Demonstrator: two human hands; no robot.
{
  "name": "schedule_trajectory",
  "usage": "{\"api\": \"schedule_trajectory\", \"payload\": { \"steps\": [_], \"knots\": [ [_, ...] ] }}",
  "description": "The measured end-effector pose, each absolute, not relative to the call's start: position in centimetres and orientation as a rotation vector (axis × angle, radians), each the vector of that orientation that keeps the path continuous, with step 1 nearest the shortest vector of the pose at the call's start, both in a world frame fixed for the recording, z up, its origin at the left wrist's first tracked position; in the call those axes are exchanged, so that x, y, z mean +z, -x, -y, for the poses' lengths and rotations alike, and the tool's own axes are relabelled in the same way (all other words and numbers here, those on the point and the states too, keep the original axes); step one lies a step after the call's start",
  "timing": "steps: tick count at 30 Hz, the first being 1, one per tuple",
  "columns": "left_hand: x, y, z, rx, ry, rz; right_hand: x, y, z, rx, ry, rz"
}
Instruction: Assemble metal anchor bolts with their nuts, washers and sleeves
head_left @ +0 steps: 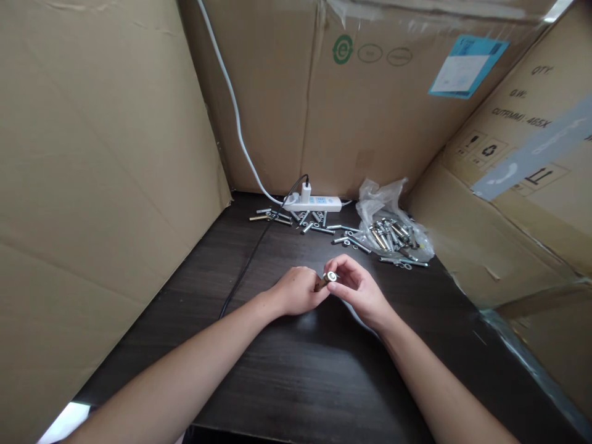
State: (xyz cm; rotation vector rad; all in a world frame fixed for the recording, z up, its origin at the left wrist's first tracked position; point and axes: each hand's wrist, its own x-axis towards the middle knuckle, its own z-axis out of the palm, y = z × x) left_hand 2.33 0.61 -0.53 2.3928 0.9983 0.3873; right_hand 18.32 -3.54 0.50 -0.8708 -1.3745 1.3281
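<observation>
My left hand [300, 290] is closed around a brass-coloured expansion bolt [330, 278], whose round end with a silvery ring and a central stud points up to the right. From the right, my right hand [356, 287] has its thumb and forefinger pinched at that same end. Whether a separate nut or washer sits between those fingertips is too small to tell. Most of the bolt's length is hidden inside my left fist. Both hands are held over the dark table [287, 376].
Behind the hands lie loose bolts and washers [319, 229]. A clear plastic bag [382, 203] holds more bolts [393, 234]. At the back sits a white power strip [319, 203], and a black cable [250, 262] crosses the left side. Cardboard boxes [268, 92] wall in three sides.
</observation>
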Motion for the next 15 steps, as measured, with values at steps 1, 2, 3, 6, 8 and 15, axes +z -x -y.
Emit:
{"api": "schedule_trajectory", "payload": {
  "steps": [1, 2, 3, 6, 8, 15],
  "knots": [
    [-0.48, -2.34, -0.61, 0.396, -2.401, -0.986, 0.41, -18.38, 3.51, 1.335, 0.855, 1.368],
    [-0.43, -2.36, -0.61, 0.410, -2.407, -0.973, 0.30, -18.46, 3.47, 1.339, 0.841, 1.366],
    [-0.36, -2.37, -0.60, 0.422, -2.410, -0.960, 0.18, -18.55, 3.43, 1.337, 0.831, 1.369],
    [-0.21, -2.42, -0.58, 0.421, -2.395, -0.950, -0.08, -18.80, 3.32, 1.290, 0.838, 1.414],
    [-0.22, -2.45, -0.56, 0.399, -2.380, -0.976, -0.10, -18.84, 3.29, 1.257, 0.857, 1.438],
    [-0.78, -2.42, -0.62, 0.382, -2.384, -1.047, 0.35, -18.51, 3.47, 1.309, 0.905, 1.397]
  ]
}}
